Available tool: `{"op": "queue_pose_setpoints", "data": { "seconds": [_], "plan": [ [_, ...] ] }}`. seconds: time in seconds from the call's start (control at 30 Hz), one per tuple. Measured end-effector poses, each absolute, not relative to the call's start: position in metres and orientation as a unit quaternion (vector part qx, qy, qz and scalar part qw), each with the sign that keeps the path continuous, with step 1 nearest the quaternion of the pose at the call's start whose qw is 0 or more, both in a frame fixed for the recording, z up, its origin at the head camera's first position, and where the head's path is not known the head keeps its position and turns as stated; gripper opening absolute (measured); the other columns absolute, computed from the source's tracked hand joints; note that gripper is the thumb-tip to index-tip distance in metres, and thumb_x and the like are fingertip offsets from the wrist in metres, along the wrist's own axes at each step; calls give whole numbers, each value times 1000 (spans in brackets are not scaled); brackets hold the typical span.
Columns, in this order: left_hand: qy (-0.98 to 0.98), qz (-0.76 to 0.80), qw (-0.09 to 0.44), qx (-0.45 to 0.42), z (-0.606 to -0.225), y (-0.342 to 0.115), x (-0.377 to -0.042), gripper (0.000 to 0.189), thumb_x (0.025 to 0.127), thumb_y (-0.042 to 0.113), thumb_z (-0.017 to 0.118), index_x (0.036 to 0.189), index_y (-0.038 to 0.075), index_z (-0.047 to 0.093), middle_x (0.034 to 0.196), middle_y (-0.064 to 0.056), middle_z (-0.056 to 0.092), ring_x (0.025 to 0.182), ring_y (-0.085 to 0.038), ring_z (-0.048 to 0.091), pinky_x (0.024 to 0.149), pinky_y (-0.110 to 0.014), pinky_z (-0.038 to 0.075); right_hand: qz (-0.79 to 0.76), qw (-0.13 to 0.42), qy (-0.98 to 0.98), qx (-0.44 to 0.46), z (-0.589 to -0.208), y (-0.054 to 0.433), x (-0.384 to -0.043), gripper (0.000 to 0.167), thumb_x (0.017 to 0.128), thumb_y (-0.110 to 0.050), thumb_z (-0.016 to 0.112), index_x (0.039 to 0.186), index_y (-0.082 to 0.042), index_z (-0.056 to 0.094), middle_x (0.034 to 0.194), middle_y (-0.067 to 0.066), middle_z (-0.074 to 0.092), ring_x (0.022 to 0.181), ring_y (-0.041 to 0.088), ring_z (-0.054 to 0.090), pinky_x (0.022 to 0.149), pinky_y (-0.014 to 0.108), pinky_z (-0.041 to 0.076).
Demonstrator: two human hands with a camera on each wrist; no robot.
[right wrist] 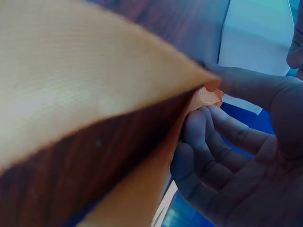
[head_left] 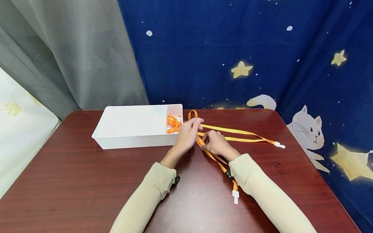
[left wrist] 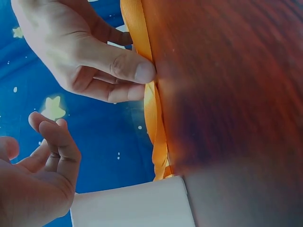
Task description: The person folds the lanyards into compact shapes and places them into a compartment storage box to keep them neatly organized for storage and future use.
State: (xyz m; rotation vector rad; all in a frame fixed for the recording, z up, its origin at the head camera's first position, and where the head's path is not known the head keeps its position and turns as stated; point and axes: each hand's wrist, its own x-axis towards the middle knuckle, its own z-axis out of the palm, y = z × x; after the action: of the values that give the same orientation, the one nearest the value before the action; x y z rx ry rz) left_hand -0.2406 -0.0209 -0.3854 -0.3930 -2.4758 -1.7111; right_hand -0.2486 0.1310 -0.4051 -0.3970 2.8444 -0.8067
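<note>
My right hand (head_left: 217, 144) pinches the orange strap of a lanyard (head_left: 214, 158) between thumb and fingers. That lanyard runs toward the table's front, ending in a white clip (head_left: 235, 196) beside the right sleeve. In the right wrist view its strap (right wrist: 142, 189) spreads into two bands close to the camera. The left hand (head_left: 187, 132) hovers by the box's right end; in the left wrist view its fingers (left wrist: 64, 146) are loosely bent, apart from the strap, with nothing in them. A second lanyard (head_left: 239, 131) stretches right across the table to another white clip (head_left: 279, 145).
A long white box (head_left: 137, 141) stands at the back, left of the hands. Its right compartment holds crumpled orange lanyard straps (head_left: 174, 124). The brown table (head_left: 87, 187) reaches a patterned blue curtain (head_left: 204, 64) behind.
</note>
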Motion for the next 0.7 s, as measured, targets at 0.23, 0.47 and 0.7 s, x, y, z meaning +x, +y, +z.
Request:
{"op": "queue_pose_setpoints", "data": {
  "seconds": [0.23,0.47,0.7],
  "plan": [
    [-811,-572,38,-119,-386,-21,-240,41,107,36,40,119,8,67,94,-10,68,51,-25,56,52,-28,47,-275,75,949,-138,-407,134,-251,12,80,-12,80,87,-10,70,71,-2,64,68,16,58,66,33,45],
    [-813,-571,31,-109,-388,-22,-242,41,106,36,41,121,8,67,100,-18,69,50,-19,54,51,-26,46,-299,91,937,-155,-407,140,-254,3,84,-6,70,81,-7,71,68,-2,64,64,14,55,63,29,44],
    [-821,-562,31,-97,-388,-22,-243,38,105,37,44,117,9,67,97,-17,69,48,-16,53,50,-27,47,-410,126,891,-147,-401,152,-256,11,90,-2,61,88,0,72,74,6,66,60,14,53,59,26,44]
  ]
}}
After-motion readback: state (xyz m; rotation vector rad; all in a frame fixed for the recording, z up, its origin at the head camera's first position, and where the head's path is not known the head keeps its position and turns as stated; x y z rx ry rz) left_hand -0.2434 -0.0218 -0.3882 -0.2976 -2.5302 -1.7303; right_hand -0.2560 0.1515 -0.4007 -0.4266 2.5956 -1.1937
